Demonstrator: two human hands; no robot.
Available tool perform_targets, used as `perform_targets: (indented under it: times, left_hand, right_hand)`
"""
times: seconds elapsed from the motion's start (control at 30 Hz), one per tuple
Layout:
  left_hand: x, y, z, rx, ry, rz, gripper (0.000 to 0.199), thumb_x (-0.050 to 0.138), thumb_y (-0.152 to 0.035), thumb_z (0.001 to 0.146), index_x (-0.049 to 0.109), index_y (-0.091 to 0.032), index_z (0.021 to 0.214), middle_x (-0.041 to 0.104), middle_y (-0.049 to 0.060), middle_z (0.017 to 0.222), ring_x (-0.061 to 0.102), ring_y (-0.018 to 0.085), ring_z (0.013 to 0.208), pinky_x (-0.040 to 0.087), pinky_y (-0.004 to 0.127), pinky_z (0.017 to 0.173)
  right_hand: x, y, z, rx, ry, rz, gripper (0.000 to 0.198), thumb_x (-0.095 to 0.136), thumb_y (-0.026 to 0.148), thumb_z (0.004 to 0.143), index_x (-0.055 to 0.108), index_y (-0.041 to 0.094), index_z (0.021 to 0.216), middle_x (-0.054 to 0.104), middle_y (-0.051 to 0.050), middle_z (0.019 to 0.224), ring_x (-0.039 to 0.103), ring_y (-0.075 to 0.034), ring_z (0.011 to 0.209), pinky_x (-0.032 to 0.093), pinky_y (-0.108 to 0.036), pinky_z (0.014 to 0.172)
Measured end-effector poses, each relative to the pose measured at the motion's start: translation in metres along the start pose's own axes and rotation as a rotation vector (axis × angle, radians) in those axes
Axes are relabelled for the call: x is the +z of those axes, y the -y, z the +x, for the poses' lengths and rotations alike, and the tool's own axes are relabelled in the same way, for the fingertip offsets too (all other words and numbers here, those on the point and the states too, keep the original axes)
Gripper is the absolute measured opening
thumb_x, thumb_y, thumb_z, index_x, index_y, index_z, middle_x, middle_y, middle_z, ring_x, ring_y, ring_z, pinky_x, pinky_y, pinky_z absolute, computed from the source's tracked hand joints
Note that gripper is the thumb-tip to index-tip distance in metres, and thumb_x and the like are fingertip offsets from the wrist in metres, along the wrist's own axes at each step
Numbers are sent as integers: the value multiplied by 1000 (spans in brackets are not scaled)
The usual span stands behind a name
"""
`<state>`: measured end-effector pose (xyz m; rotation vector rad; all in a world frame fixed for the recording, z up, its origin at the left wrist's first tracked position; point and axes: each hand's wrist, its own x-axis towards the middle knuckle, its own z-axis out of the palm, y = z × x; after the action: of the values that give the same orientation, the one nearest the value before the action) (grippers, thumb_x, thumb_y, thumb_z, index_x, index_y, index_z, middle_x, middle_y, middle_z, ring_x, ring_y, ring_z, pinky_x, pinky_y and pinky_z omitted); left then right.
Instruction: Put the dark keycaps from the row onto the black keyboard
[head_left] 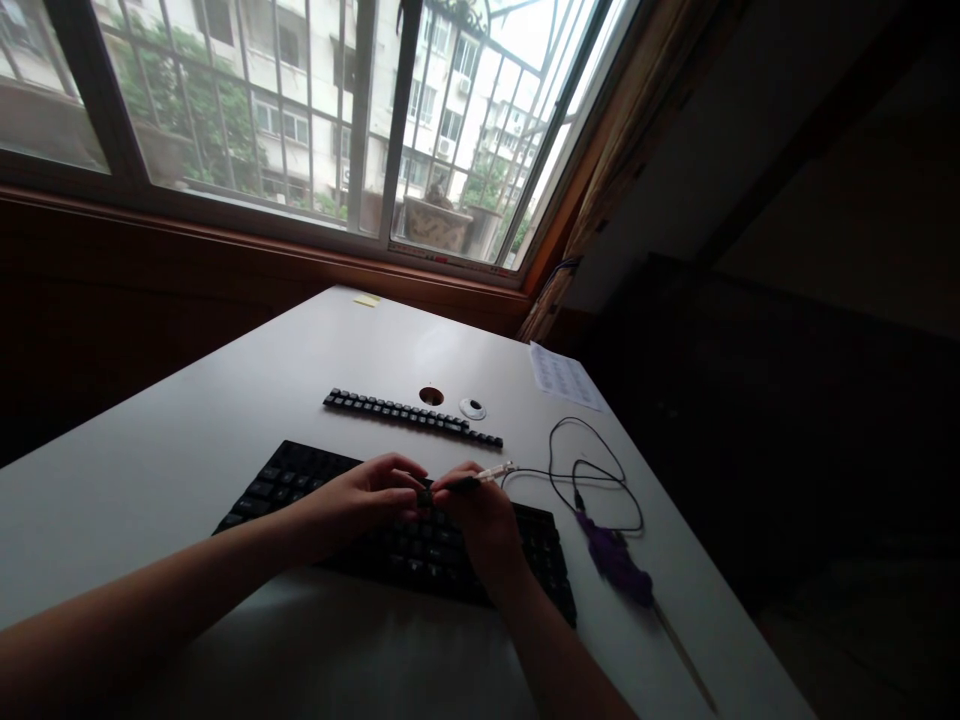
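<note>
Two bare hands meet above a black keyboard (259, 490), which lies at a slant on a white table (187, 430). The left hand (379, 497) reaches in from the left, its thumb and fingers curved narrowly toward a small dark piece (425, 497) — whether they grip it cannot be told. The right hand (480, 505) is closed around a slim tool (493, 473), dark lower down, its pale end pointing up and to the right; its fingertips come up close beside the small dark piece, over the middle of the keyboard. Both forearms cross the keyboard's near edge, hiding part of the keys.

Beyond the keyboard, loose keycaps (382, 407) are lined up in a long, slanting strip. Just behind them are a round hole (431, 396) in the tabletop and a pale ring-shaped disc (472, 408). To the right, a thin black cable (553, 470) loops across the table near a fluffy purple object (619, 565) with a thin rod (686, 655) at its lower end. A printed sheet (566, 377) lies at the far right edge — past it, a barred window (300, 120) shows pale buildings and greenery.
</note>
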<state>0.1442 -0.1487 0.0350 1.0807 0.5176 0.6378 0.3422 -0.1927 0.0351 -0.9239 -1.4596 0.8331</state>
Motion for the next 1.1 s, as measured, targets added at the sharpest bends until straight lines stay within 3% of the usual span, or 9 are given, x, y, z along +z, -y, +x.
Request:
perform_targets:
  times: [0.57, 0.8, 0.97, 1.1]
  left_hand:
    - [-2, 10, 4, -91, 36, -121, 34, 78, -20, 79, 61, -18, 109, 68, 4, 96, 64, 14, 87, 46, 28, 82]
    - [-7, 13, 6, -52, -26, -61, 32, 79, -24, 79, 61, -18, 105, 67, 5, 102, 64, 15, 89, 47, 29, 81]
    - [-10, 12, 7, -25, -43, -17, 32, 78, -27, 79, 60, -19, 104, 68, 7, 106, 64, 18, 94, 47, 32, 85]
    - [-10, 13, 8, -15, -55, 26, 33, 79, -28, 78, 61, -18, 104, 69, 8, 106, 64, 20, 98, 48, 32, 84]
  right_hand:
    - [1, -3, -11, 13, -44, 24, 2, 72, 24, 84, 72, 22, 83, 63, 0, 81, 60, -15, 71, 49, -28, 65]
    - [-13, 0, -12, -26, -167, -96, 10, 66, 28, 88, 66, 20, 82, 57, -1, 81, 54, -15, 75, 45, -28, 67]
    - [-22, -4, -14, -41, -216, -154, 12, 61, 30, 91, 60, 20, 84, 52, -3, 95, 52, -16, 84, 44, -29, 76]
    - [-24, -8, -18, -8, -167, -229, 12, 52, 29, 96, 61, 22, 93, 54, -1, 84, 52, -16, 78, 43, -28, 72]
